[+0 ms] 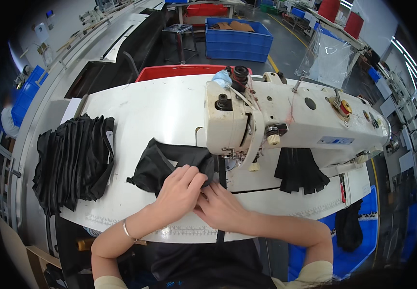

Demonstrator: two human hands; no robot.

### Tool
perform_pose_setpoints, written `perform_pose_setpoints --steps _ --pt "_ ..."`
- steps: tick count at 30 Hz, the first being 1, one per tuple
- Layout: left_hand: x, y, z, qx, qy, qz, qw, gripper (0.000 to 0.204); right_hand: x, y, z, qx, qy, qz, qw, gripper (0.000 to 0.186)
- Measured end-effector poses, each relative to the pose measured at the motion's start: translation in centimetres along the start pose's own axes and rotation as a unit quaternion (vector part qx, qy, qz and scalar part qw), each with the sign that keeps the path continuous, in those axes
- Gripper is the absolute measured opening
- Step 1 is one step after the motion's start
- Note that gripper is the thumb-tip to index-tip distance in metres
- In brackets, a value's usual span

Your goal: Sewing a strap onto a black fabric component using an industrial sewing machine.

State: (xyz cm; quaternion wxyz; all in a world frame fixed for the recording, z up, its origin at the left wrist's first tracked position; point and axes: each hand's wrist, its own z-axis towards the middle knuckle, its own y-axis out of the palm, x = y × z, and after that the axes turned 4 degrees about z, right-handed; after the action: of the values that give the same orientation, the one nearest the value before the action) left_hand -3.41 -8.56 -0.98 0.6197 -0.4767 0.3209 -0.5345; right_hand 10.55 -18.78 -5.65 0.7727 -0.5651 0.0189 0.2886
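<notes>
A crumpled black fabric piece point(153, 166) lies on the white table point(165, 108), left of the sewing machine's point(266, 111) needle area. My left hand point(178, 190) has its fingers curled together at the fabric's near edge. Right beside it, my right hand point(220, 207) pinches the same edge, its fingertips partly hidden behind the left hand. Both hands are closed and nearly touching. A narrow black strip point(221, 236) hangs over the table's front edge beneath my right hand. The needle and presser foot are hard to make out behind the machine head.
A thick stack of black fabric pieces point(73, 164) sits at left. More black pieces point(300, 171) lie under the machine arm, near a red-handled tool point(342, 188). Lower right, a blue bin point(365, 250) has black fabric point(348, 229) over its edge. A red bin point(170, 71) stands behind the table.
</notes>
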Motion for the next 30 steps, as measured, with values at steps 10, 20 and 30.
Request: perform_pose_setpoints --steps 10,20,30 --pt "0.2 4.4 2.1 0.080 -0.002 0.170 0.982 0.040 -1.9 -3.0 -5.8 -0.111 -0.100 -0.116 0.982 0.073" --pt "-3.9 6.4 2.1 -0.043 -0.081 -0.155 0.984 0.038 7.5 -1.1 -4.1 -0.072 0.001 -0.099 0.993 0.038" --pt "-3.5 7.5 1.9 0.150 0.004 -0.154 0.977 0.033 8.3 0.9 -4.1 -0.051 0.109 0.168 0.978 0.028"
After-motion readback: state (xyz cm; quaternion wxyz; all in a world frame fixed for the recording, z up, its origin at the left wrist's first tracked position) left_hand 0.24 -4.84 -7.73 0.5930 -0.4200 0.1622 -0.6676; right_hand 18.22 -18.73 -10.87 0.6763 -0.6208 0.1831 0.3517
